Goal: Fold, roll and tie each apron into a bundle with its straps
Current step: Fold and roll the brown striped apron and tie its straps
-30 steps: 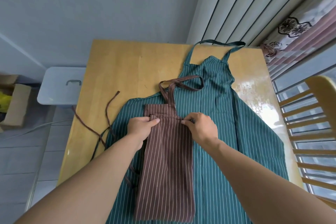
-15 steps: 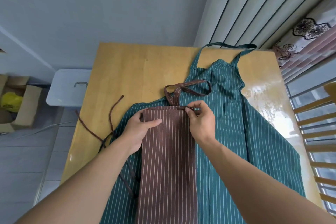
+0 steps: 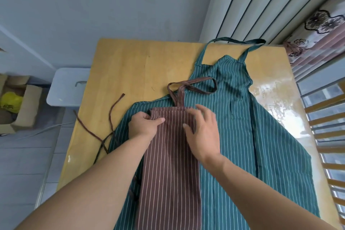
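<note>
Brown white-pinstriped cotton apron (image 3: 171, 164), folded into a long narrow strip, lies lengthwise on top of a spread-out teal white-striped apron (image 3: 261, 145), both on the pale wooden table (image 3: 140, 65); brown neck loop (image 3: 192, 86) trails beyond the strip's far end; thin brown waist straps (image 3: 110, 119) trail off toward the table's left edge.

Handling, as judged: light, limp cloth, no stiffness; layers likely to slide on the teal fabric beneath and spring open unless pinned; best taken at the far end's two corners, rolled tight toward the body.

Left hand (image 3: 144, 125): fingers curled round the strip's far left corner, thumb on top, pinching the edge; right hand (image 3: 203, 132): fingers spread and nearly straight, palm down over the far right corner, gripping nothing; whether it presses or hovers just above, cannot tell.
</note>
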Motion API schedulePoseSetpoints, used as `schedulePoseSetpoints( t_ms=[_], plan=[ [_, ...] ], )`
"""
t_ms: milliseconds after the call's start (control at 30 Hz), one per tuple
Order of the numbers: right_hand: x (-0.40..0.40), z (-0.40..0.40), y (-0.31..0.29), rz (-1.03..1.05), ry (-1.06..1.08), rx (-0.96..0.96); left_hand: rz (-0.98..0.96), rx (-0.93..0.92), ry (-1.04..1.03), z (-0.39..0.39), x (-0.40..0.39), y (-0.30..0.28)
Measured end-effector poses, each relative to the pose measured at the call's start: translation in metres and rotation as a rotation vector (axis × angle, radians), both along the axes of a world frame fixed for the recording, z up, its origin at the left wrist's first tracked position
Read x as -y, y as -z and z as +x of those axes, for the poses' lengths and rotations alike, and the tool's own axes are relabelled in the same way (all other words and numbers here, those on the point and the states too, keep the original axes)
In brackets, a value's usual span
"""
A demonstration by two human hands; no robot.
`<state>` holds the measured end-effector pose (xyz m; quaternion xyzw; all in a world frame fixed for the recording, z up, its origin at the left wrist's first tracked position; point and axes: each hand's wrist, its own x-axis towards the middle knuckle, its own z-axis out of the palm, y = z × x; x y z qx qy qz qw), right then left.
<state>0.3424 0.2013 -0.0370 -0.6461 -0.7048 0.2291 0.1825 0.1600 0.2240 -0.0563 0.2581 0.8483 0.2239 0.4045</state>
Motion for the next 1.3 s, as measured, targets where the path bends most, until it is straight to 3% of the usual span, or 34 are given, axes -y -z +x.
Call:
schedulePoseSetpoints(
  t_ms=[100,200,267,367,467,567,667,767,900,1000,1067,1167,1233,1300],
  plan=[
    [0.049,-0.006,0.001,0.127,-0.346,0.053,-0.041,-0.065,0.034,0.006,0.001,-0.01],
    [0.111,-0.009,0.0,0.019,-0.717,0.016,-0.015,0.127,0.067,0.011,0.009,-0.026],
    [0.149,-0.009,0.004,-0.041,-0.857,0.13,0.076,0.196,0.145,0.015,0.027,-0.036],
    [0.192,-0.007,0.012,-0.039,-0.812,0.326,0.286,-0.012,0.444,0.006,0.082,-0.04],
    [0.208,-0.005,0.018,-0.102,-0.72,0.468,0.345,-0.207,0.69,-0.028,0.139,-0.023],
    [0.216,-0.002,0.01,-0.156,-0.671,0.542,0.205,-0.515,1.001,-0.077,0.174,-0.015],
    [0.218,-0.007,-0.002,-0.27,-0.635,0.59,-0.033,-0.664,1.238,-0.112,0.189,-0.027],
    [0.217,-0.014,-0.008,-0.289,-0.612,0.613,-0.162,-0.815,1.204,-0.146,0.204,-0.035],
    [0.216,-0.013,-0.016,-0.286,-0.641,0.639,-0.328,-0.931,0.878,-0.187,0.219,-0.045],
    [0.212,-0.007,-0.023,-0.255,-0.601,0.549,-0.096,-0.803,0.931,-0.183,0.217,-0.054],
    [0.21,-0.005,-0.027,-0.148,-0.533,0.488,0.096,-0.577,1.125,-0.154,0.212,-0.062],
    [0.205,0.002,-0.033,0.105,-0.418,0.438,0.142,-0.324,1.416,-0.085,0.213,-0.076],
    [0.197,0.002,-0.045,0.167,-0.342,0.331,0.153,-0.25,1.426,-0.05,0.216,-0.078],
    [0.188,0.002,-0.062,0.12,-0.252,0.159,0.2,-0.213,1.302,-0.039,0.218,-0.068]
  ],
)
